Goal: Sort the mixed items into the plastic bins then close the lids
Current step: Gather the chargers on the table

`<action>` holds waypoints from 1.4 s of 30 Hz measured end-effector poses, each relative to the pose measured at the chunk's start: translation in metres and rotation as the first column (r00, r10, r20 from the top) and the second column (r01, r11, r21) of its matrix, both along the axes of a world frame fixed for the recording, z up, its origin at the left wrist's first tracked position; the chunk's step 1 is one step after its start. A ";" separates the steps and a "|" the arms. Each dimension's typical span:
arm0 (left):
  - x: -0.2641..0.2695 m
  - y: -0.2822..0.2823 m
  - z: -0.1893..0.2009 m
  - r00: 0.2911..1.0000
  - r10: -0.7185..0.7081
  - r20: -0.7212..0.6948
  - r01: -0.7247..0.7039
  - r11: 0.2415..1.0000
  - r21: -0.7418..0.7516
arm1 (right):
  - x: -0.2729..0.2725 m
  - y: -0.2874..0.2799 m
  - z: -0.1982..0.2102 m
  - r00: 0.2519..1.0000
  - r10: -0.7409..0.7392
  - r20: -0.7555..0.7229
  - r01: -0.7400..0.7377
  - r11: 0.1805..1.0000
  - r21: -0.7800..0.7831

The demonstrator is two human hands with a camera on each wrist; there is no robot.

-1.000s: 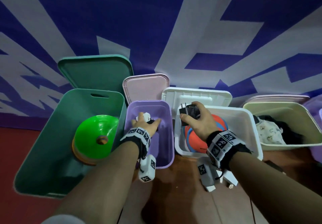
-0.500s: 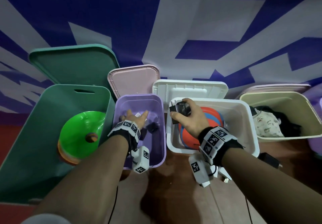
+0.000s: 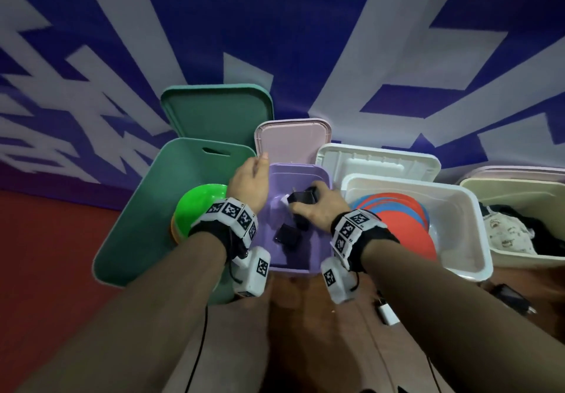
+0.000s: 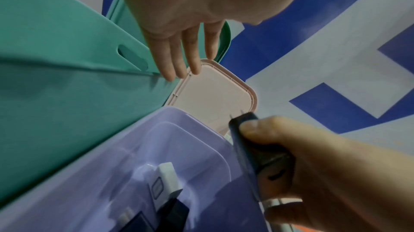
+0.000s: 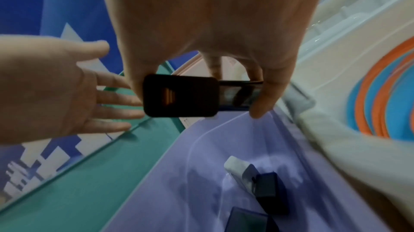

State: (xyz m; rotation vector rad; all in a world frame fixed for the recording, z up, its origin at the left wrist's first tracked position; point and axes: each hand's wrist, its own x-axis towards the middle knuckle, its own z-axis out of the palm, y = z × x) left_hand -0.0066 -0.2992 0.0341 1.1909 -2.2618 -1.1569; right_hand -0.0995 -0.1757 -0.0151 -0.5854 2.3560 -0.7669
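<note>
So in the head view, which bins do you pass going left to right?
Green bin → purple bin → white bin → beige bin.

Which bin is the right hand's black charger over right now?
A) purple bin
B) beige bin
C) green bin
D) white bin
A: the right hand grips the black charger above the purple bin, where other chargers already lie.
</note>
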 end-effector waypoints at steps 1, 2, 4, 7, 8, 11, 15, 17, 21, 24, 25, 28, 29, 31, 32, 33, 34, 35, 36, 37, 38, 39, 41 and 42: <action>0.006 -0.001 -0.001 1.000 -0.021 -0.002 0.021 1.000 -0.004 | 0.004 -0.002 -0.002 1.000 0.022 -0.014 -0.021 0.998 0.052; 0.011 -0.002 -0.003 0.999 -0.038 -0.002 0.038 0.999 -0.008 | 0.008 -0.005 -0.002 0.999 0.035 -0.019 -0.033 0.995 0.098; 0.020 -0.006 -0.009 0.998 -0.057 -0.002 0.057 0.998 -0.017 | 0.015 -0.012 -0.007 0.999 0.039 -0.027 -0.035 0.989 0.142; 0.029 -0.011 -0.014 0.998 -0.057 -0.009 0.057 0.998 -0.035 | 0.024 -0.023 -0.014 0.999 0.040 -0.008 -0.038 0.982 0.185; 0.031 -0.013 -0.014 0.998 -0.054 -0.014 0.054 0.998 -0.039 | 0.026 -0.025 -0.016 0.999 0.044 0.003 -0.044 0.979 0.199; 0.036 -0.018 -0.014 0.999 -0.046 -0.022 0.045 0.998 -0.048 | 0.028 -0.031 -0.023 0.999 0.034 0.039 -0.042 0.971 0.235; 0.042 -0.024 -0.014 0.999 -0.052 -0.004 0.051 0.997 -0.058 | 0.020 -0.034 -0.031 0.998 -0.010 0.068 -0.007 0.970 0.244; 0.043 -0.026 -0.014 0.998 -0.057 -0.004 0.056 0.997 -0.059 | 0.016 -0.033 -0.032 0.997 -0.021 0.077 0.004 0.975 0.223; 0.041 -0.026 -0.011 0.999 -0.050 -0.013 0.049 0.998 -0.048 | 0.016 -0.030 -0.022 0.996 -0.032 0.080 0.021 0.990 0.141; 0.037 -0.020 -0.003 0.998 -0.064 -0.020 0.062 0.996 -0.071 | 0.018 -0.023 -0.010 0.999 -0.018 0.044 0.015 0.997 0.070; 0.035 -0.016 0.000 0.997 -0.080 -0.019 0.078 0.994 -0.081 | 0.017 -0.018 -0.006 0.999 -0.015 0.036 0.014 0.999 0.040; 0.025 0.003 0.011 0.990 -0.137 -0.039 0.133 0.987 -0.088 | 0.015 0.003 0.009 0.999 -0.015 0.040 0.017 0.999 -0.047; 0.022 0.012 0.015 0.987 -0.152 -0.050 0.147 0.985 -0.089 | 0.012 0.011 0.013 0.998 -0.023 0.050 0.027 0.996 -0.080; 0.014 0.032 0.020 0.981 -0.186 -0.056 0.181 0.980 -0.085 | 0.008 0.034 0.023 0.997 -0.046 0.064 0.054 0.989 -0.137; 0.009 0.044 0.022 0.977 -0.207 -0.047 0.202 0.976 -0.084 | 0.006 0.047 0.027 0.996 -0.057 0.067 0.067 0.985 -0.162; 0.006 0.057 0.022 0.973 -0.230 -0.032 0.227 0.970 -0.082 | 0.003 0.062 0.031 0.995 -0.074 0.072 0.085 0.980 -0.178; 0.002 0.071 0.023 0.966 -0.257 -0.014 0.255 0.963 -0.081 | 0.000 0.078 0.036 0.993 -0.094 0.069 0.106 0.975 -0.195; -0.001 0.085 0.022 0.957 -0.289 0.010 0.288 0.954 -0.079 | -0.003 0.094 0.039 0.990 -0.120 0.068 0.132 0.969 -0.207; -0.006 0.101 0.021 0.945 -0.324 0.038 0.326 0.942 -0.076 | -0.005 0.112 0.042 0.987 -0.147 0.067 0.159 0.962 -0.224; -0.010 0.117 0.018 0.932 -0.357 0.067 0.361 0.930 -0.072 | -0.008 0.129 0.041 0.982 -0.174 0.071 0.186 0.953 -0.239; -0.015 0.132 0.015 0.919 -0.384 0.089 0.390 0.918 -0.065 | -0.011 0.147 0.040 0.977 -0.198 0.073 0.211 0.942 -0.262; -0.019 0.149 0.011 0.906 -0.411 0.104 0.418 0.907 -0.056 | -0.014 0.166 0.037 0.971 -0.226 0.084 0.240 0.933 -0.269; -0.026 0.181 0.001 0.868 -0.475 0.141 0.484 0.875 -0.030 | -0.020 0.203 0.032 0.960 -0.263 0.100 0.280 0.925 -0.256; -0.029 0.196 -0.005 0.845 -0.509 0.167 0.517 0.856 -0.012 | -0.022 0.220 0.030 0.954 -0.281 0.106 0.299 0.921 -0.251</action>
